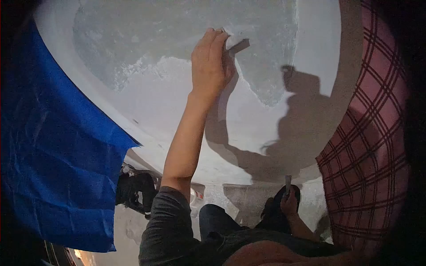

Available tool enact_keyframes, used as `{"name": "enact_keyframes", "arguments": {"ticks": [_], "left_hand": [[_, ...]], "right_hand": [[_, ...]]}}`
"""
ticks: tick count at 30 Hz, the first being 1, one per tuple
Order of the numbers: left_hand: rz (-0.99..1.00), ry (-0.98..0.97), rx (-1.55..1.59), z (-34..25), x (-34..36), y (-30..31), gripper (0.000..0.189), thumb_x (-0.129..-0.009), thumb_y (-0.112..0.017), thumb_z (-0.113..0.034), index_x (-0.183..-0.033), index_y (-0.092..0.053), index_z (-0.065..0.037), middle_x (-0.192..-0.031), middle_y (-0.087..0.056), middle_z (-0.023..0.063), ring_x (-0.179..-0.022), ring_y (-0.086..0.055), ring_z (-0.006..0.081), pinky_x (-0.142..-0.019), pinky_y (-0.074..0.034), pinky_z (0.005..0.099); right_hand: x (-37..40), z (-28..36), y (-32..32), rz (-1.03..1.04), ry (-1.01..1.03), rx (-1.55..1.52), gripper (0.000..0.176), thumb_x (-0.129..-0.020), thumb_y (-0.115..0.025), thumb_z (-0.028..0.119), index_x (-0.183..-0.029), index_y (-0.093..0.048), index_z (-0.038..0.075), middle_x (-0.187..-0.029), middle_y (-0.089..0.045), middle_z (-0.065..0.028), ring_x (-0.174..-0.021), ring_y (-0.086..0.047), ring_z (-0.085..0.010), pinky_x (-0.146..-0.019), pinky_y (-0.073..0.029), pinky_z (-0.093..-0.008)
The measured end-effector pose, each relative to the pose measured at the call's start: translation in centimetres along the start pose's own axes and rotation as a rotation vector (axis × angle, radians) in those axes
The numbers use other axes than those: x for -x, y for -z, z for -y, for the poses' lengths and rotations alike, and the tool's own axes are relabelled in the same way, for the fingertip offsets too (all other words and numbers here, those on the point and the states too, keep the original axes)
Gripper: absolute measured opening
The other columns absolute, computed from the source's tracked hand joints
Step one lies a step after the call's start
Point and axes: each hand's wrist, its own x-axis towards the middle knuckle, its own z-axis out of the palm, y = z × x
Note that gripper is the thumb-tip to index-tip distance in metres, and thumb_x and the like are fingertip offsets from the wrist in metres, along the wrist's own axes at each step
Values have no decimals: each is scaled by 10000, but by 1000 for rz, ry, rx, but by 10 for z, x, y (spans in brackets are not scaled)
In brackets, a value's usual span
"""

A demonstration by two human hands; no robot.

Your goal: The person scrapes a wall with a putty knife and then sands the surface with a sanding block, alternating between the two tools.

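My left hand [211, 62] is raised against a pale curved wall surface [168, 88], with its fingers closed round a small flat scraper [223, 30]. Most of that tool is hidden by the fingers, and its dark shadow falls just to the right. Around it spreads a grey-green patch [146, 31] with rough, chalky white edges. Low at the right, by my knee, my right hand [289, 203] grips a putty knife [288, 182], blade pointing up. Its handle is largely covered by the hand.
A blue tarp [57, 146] hangs along the left, and a red checked cloth [368, 146] along the right. Below at the left lie a dark bundle [137, 190] and a white container [194, 196], partly behind my arm. Shadows of my body cross the wall.
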Motion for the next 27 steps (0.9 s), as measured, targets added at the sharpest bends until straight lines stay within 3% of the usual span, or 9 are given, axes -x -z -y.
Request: {"name": "enact_keyframes", "arguments": {"ticks": [2, 7, 9, 12, 14, 15, 17, 25, 27], "left_hand": [[-28, -19, -42, -1, 5, 0, 476, -794, -666, -17, -1264, -589, -48, -1308, -584, 196, -1254, -535, 428, -1033, -427, 538], [69, 43, -52, -5, 7, 0, 492, -867, -688, -125, -1345, -574, -89, -1433, -521, 182, -1399, -435, 401, -1147, -321, 557], [45, 35, -41, -6, 9, -2, 491, -872, -677, -114, -1349, -565, -85, -1447, -502, 189, -1420, -409, 404, -1155, -305, 575], [49, 67, -41, -5, 8, -8, 442, -865, -668, -94, -1296, -573, -77, -1454, -490, 195, -1436, -384, 408, -1163, -288, 588], [90, 118, -42, -8, 11, -6, 378, -860, -657, -72, -1229, -577, -74, -1473, -466, 187, -1457, -352, 410, -1179, -228, 629], [87, 128, -40, -12, 10, -4, 378, -860, -657, -72, -1229, -577, -74, -1473, -466, 187, -1457, -352, 410, -1179, -228, 629], [103, 136, -142, -19, 6, 2, 333, -850, -648, -47, -1176, -589, -83, -1497, -435, 187, -1438, -370, 408, -1139, -251, 634], [26, 149, -124, -18, 18, -3, 328, -805, -718, -83, -1119, -655, -157, -1238, -563, 115, -1145, -520, 361, -956, -373, 525], [44, 123, -102, -15, 21, -4, 331, -799, -726, -90, -1115, -661, -165, -1189, -574, 104, -1111, -527, 351, -943, -385, 512]], "right_hand": [[-3, -1, 1, 91, -176, -42, 564, -979, -540, 183, -1462, -347, -36, -1221, -615, -345, -1108, -621, -520, -929, -513, -538], [-7, -31, -21, -228, 224, 216, 535, -965, -547, 202, -1425, -373, -6, -832, -665, -258, -750, -669, -466, -660, -520, -551], [-4, -24, -9, -36, -8, 14, 549, -956, -551, 193, -1421, -368, -36, -884, -671, -264, -762, -673, -454, -652, -529, -530], [-8, -49, -21, -37, 351, 634, 444, -979, -530, 215, -1340, -502, -43, -1207, -609, -315, -980, -667, -465, -847, -534, -520], [-4, 44, 18, 87, -503, -259, 423, -991, -512, 239, -1315, -524, -32, -1212, -619, -307, -1011, -662, -468, -858, -532, -523], [-7, 11, 4, 86, -505, -249, 423, -991, -512, 239, -1315, -524, -32, -1212, -619, -307, -1011, -662, -468, -858, -532, -523], [-10, -68, -35, -204, 178, 209, 471, -951, -550, 169, -1367, -409, -1, -849, -656, -238, -655, -666, -389, -593, -529, -489], [-12, -43, -22, -61, -86, -38, 391, -955, -542, 192, -1304, -503, 20, -876, -672, -241, -817, -697, -419, -688, -548, -497], [-9, -51, -27, -275, 232, 218, 376, -954, -533, 182, -1295, -503, 25, -825, -674, -202, -705, -697, -374, -618, -547, -467]]}}
